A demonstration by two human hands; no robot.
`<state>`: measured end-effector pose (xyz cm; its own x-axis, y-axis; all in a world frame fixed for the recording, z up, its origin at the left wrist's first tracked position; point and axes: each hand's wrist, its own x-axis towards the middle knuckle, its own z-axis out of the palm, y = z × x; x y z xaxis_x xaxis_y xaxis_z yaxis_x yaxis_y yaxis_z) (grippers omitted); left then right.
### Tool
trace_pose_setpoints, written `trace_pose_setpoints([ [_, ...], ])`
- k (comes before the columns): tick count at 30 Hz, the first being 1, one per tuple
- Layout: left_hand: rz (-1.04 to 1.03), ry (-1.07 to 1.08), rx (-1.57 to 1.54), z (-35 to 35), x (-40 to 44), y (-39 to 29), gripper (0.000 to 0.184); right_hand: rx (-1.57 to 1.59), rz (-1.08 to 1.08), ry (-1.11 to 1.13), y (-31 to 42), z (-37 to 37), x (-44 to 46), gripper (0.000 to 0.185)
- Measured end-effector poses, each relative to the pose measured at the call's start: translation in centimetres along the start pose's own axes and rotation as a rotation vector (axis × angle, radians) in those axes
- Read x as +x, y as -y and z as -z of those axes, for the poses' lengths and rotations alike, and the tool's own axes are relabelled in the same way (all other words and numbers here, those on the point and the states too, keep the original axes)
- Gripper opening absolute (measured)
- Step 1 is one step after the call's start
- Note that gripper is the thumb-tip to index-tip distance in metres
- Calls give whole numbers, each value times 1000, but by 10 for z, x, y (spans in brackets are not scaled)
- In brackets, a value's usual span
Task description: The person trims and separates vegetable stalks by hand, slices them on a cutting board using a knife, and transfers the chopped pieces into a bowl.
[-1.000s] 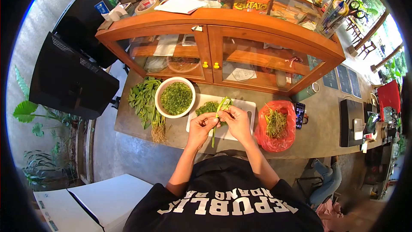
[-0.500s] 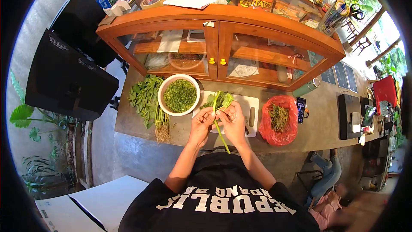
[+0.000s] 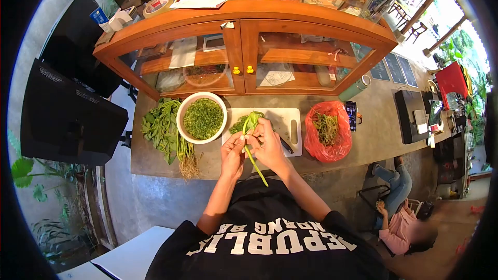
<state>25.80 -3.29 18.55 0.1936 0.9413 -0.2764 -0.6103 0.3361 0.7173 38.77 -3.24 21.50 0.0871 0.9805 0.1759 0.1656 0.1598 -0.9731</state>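
Observation:
My left hand (image 3: 232, 154) is closed in a pinch on a long green leafy stem (image 3: 255, 163) in front of my chest. My right hand (image 3: 268, 149) has its fingers closed around the stem's upper, leafy part, close beside the left fingertips. The stalk's lower end hangs down toward my shirt. Behind the hands lies a white cutting board (image 3: 282, 115) with chopped greens (image 3: 239, 124) on it. A knife (image 3: 286, 145) with a black handle rests on the board, partly hidden by my right hand. To the left stands a white bowl (image 3: 179, 119) full of finely chopped greens.
Leafy greens with roots (image 3: 162, 127) lie left of the bowl. A red plastic bag (image 3: 340, 151) holds stem trimmings, with a phone (image 3: 351, 115) beside it. A wooden glass-door cabinet (image 3: 244, 13) stands behind. At lower right sits another person (image 3: 397, 233).
The view has shifted, so the table things sit further left. The leafy top, looped wide between my hands before, is now gathered narrower and more upright. More of the knife handle shows.

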Motion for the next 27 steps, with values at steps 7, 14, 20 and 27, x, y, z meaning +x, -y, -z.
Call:
trace_pose_setpoints([
  [7,15,-8,65,4,3,-1,27,-107,78,79,-8,2,7,44],
  [14,10,-33,53,0,3,12,26,-27,-31,110,-9,10,5,43],
  [20,-1,-51,39,0,5,18,26,96,-178,164,8,19,5,43],
  [27,-75,-132,101,-10,17,-14,22,261,-87,198,-21,25,3,48],
])
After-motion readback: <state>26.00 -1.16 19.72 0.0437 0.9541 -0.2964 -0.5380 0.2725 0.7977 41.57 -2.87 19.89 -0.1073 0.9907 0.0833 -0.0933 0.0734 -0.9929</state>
